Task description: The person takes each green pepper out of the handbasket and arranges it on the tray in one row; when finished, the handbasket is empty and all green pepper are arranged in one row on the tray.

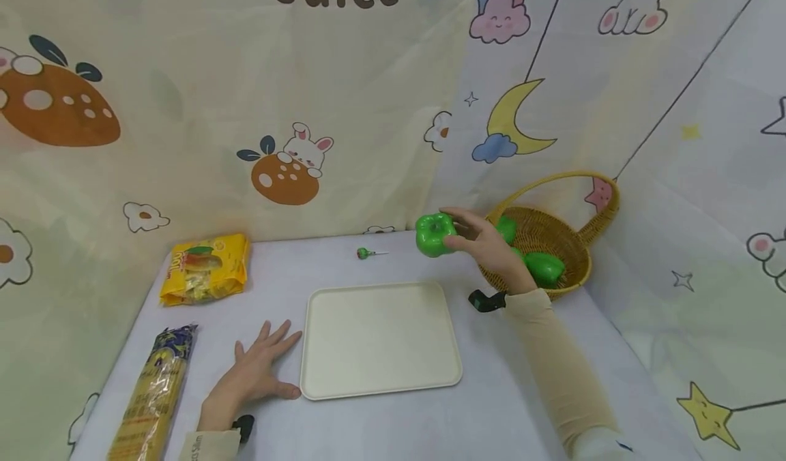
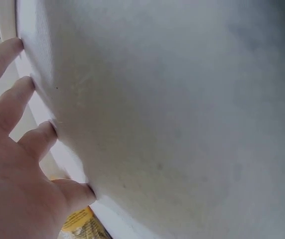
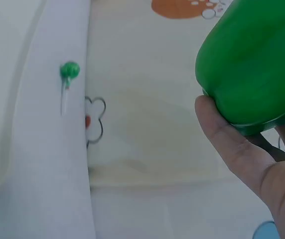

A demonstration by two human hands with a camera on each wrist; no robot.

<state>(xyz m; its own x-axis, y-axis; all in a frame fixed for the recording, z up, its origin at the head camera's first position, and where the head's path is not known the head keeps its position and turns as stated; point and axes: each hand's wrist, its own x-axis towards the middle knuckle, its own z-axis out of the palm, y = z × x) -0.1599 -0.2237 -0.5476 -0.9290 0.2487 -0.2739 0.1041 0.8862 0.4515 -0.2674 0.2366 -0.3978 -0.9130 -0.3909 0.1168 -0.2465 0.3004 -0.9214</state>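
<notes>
Printed cloth backdrop [image 1: 381, 106] is hanging behind and beside a white-covered table [image 1: 393, 427].

Right hand [image 1: 494, 246]: thumb and fingers are pinching a green pepper [image 1: 434, 234] from its side. Pepper is sitting off to the left of the wicker basket [image 1: 549, 229], beyond the far right corner of the cream tray [image 1: 381, 341]; it appears to be hanging clear of the tabletop. Other green items [image 1: 544, 269] are lying in the basket.

Left hand [image 1: 254, 372]: fingers are spreading wide apart, holding nothing; thumb and one fingertip are reaching the tray's left edge. Whether they are touching it, cannot tell.

Risks (judgement): pepper is looking smooth and glossy, and the grip is bearing on one side only, so a slack pinch could be letting it twist or slip. If dropped, its rounded body could be rolling toward the lollipop [image 1: 364, 253] lying behind the tray. Sideways pressure from the left hand could be skewing the tray. Right forearm is passing close to the basket; a wide swing could be knocking it.
</notes>
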